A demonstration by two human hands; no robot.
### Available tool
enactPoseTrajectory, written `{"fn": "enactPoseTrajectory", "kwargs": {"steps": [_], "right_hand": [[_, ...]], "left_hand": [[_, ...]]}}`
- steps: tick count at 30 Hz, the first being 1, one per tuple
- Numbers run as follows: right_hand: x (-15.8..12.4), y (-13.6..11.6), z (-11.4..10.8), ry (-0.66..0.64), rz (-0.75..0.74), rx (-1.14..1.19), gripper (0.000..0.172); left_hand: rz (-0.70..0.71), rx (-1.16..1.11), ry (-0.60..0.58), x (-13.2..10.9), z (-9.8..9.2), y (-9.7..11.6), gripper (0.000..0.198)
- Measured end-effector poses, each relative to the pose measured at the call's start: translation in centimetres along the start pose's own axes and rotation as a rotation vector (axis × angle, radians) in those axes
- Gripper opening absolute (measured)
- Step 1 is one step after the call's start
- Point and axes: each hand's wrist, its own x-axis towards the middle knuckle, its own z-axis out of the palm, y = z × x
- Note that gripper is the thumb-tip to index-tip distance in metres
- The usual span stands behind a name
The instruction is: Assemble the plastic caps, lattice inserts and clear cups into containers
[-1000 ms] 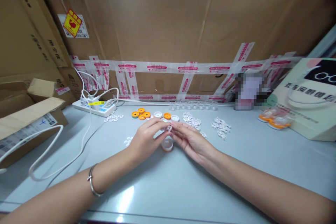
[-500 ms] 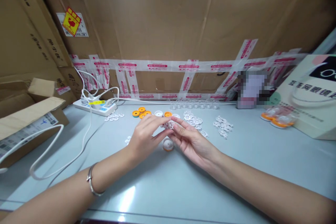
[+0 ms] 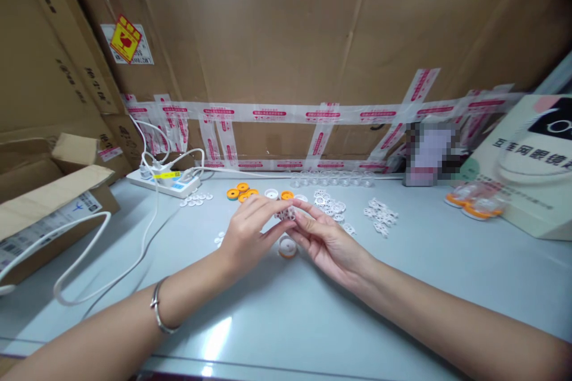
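My left hand [image 3: 250, 229] and my right hand [image 3: 328, 238] meet above the table, fingers closed on one small white openwork plastic piece [image 3: 285, 213]. The fingers partly cover it, so its full shape is hidden. Just below the hands, an orange-rimmed white round cup [image 3: 287, 246] rests on the table. Beyond the fingertips lie several orange rings [image 3: 243, 190], a white round part [image 3: 271, 193] and another orange ring [image 3: 286, 195]. Past my right hand spreads a pile of white openwork wheels [image 3: 330, 205].
White openwork pieces [image 3: 379, 215] lie farther right. Clear round caps [image 3: 333, 178] line the back. A power strip [image 3: 165, 183] with white cables and small white discs [image 3: 196, 197] sit left. Clear-topped orange parts [image 3: 473, 205] stand by a printed box [image 3: 531, 172]; an open carton [image 3: 58, 208] is far left.
The white piece appears slightly turned between my fingers. Both hands hold nearly the same place, and the whole view has shifted a little.
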Motion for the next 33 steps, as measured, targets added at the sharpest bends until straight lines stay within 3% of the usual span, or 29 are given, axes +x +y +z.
{"fn": "enactPoseTrajectory", "kwargs": {"steps": [14,22,30,33], "right_hand": [[-0.8,0.3,0.7,0.083,-0.121,-0.161,0.028],[-0.4,0.2,0.5,0.121,-0.155,-0.22,0.035],[-0.3,-1.2,0.7,0.039,-0.07,-0.343,0.041],[0.3,-3.0,0.0,-0.044,-0.082,-0.568,0.036]], "left_hand": [[0.034,0.13,-0.044,-0.3,0.4,0.3,0.018],[0.012,0.052,-0.088,-0.7,0.7,-0.1,0.018],[-0.193,-0.19,-0.113,-0.3,-0.3,-0.5,0.015],[-0.281,-0.218,-0.106,-0.1,-0.6,-0.3,0.017]]}}
